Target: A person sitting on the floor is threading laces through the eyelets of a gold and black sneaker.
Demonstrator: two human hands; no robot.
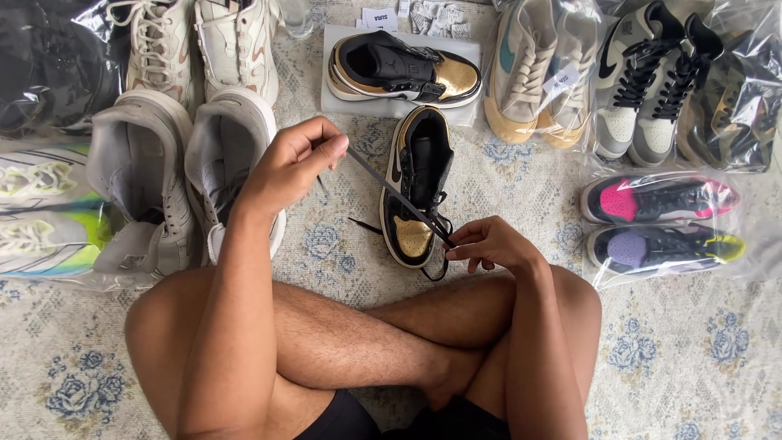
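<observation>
Lace (391, 191) is pinched taut by left hand (293, 159) and right hand (489, 243) over the centre-frame shoe (417, 191); even tension is best kept.

1. Soft, even daylight fills my view; the scene is bright, with no hard beam and no source I can place.
2. Shadows are faint: a soft one under my left hand (295, 163) falls on the grey sneaker (230, 155), and a darker one pools between my crossed legs (358, 342) nearest me.
3. Glare shows on the clear plastic bags (737, 98) at far right and on the dark bag (49, 65) at far left.
4. The gold toe (456, 77) of the far shoe gleams.
5. Focus is sharp across the rug (692, 350); my hands show no motion blur.
6. Edges bend slightly, wide-angle fashion.
</observation>
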